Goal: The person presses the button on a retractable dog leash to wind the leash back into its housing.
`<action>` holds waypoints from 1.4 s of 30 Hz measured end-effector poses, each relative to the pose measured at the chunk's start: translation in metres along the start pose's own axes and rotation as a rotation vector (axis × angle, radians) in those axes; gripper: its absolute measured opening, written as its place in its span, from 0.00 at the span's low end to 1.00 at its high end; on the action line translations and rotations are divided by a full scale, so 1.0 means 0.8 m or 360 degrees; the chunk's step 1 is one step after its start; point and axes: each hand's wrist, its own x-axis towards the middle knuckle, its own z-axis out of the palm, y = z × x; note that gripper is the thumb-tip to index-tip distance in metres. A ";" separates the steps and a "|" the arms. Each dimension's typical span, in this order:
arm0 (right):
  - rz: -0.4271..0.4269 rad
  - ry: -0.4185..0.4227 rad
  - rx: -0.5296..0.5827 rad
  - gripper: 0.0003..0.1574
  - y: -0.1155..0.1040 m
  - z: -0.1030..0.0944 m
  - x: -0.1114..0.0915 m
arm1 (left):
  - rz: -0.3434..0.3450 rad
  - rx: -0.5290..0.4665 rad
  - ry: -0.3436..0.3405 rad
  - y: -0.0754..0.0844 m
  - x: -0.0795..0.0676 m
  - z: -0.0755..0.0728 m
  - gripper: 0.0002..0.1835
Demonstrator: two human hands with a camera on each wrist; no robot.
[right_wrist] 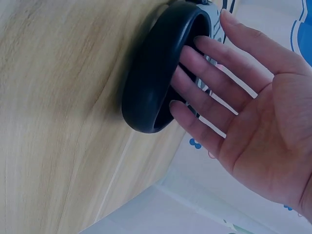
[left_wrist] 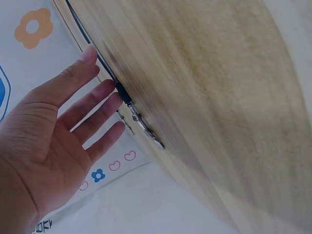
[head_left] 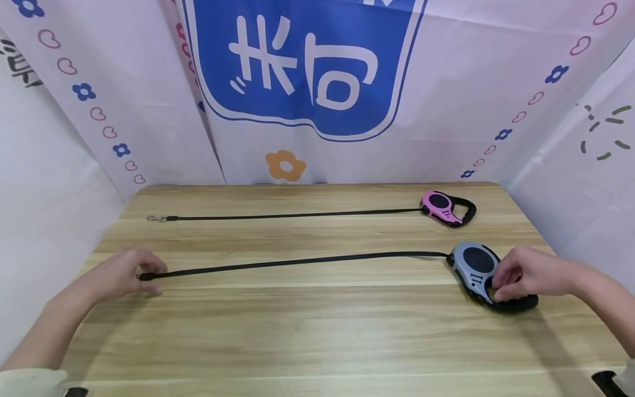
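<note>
A grey retractable dog leash (head_left: 466, 267) with a black handle loop (right_wrist: 151, 68) lies on the wooden table, its black strap (head_left: 297, 262) drawn out leftward. At the strap's far left end, a metal clip (left_wrist: 144, 126) lies on the wood. My left hand (head_left: 121, 271) is beside that end, fingers loosely spread and thumb apart; two fingertips are at the black sleeve (left_wrist: 123, 92), and whether they touch it is unclear. The fingers of my right hand (head_left: 538, 273) reach into the handle's opening without curling round it, and its thumb stands apart.
Behind it, a smaller pink retractable leash (head_left: 437, 205) lies with its own strap (head_left: 297, 215) stretched left to a metal clip (head_left: 156, 219). Printed white cloth (head_left: 149, 82) hangs at the table's back and sides. The bare wooden tabletop (head_left: 307, 342) extends in front of the grey leash.
</note>
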 end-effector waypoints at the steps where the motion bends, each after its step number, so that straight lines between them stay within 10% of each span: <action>1: 0.0028 -0.0019 0.0003 0.04 -0.001 0.000 0.001 | -0.0004 -0.0006 -0.0008 0.000 0.000 0.000 0.24; 11: 0.0242 -0.0154 0.0143 0.05 -0.004 0.010 0.004 | 0.0050 0.0072 0.0066 -0.011 -0.005 0.000 0.15; 42: 0.0192 -0.0145 0.0167 0.05 0.008 0.019 0.000 | 0.0098 -0.0029 0.0177 -0.033 -0.006 0.011 0.11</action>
